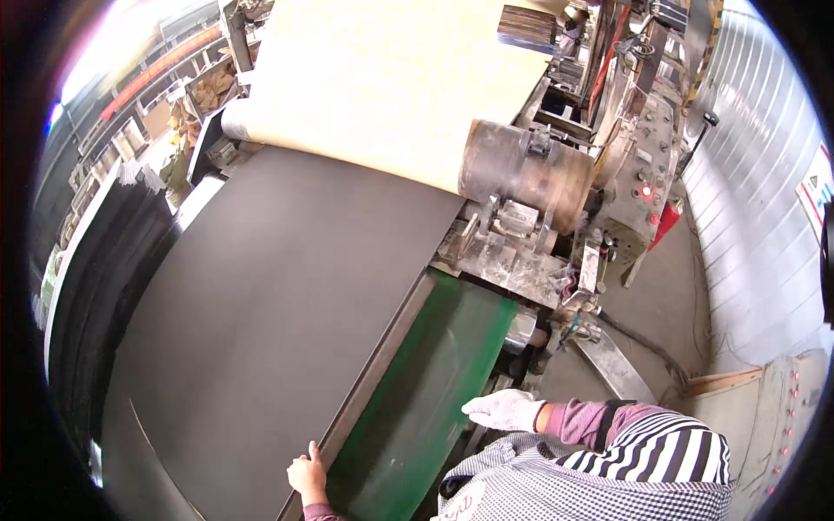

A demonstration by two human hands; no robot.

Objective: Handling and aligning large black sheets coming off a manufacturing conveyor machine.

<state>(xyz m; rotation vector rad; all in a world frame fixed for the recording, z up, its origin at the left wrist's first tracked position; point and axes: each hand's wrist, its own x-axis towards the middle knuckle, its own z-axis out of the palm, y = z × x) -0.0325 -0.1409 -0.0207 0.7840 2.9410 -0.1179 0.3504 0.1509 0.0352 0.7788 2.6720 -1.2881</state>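
The dark sheet (278, 269) spreads left of and beyond the fingers of the left hand (307, 475); right of them, the green belt (408, 399) reaches the gloved right hand (506, 409). Whether either clamps anything, I cannot tell.

Left hand (307, 476) sits by dark sheet (269, 304); right hand (506, 409) — gloved — by green belt (408, 399).

The metal roller (530, 174), control panel (641, 156), green belt (426, 373) and ribbed wall (751, 165) mark this as a factory
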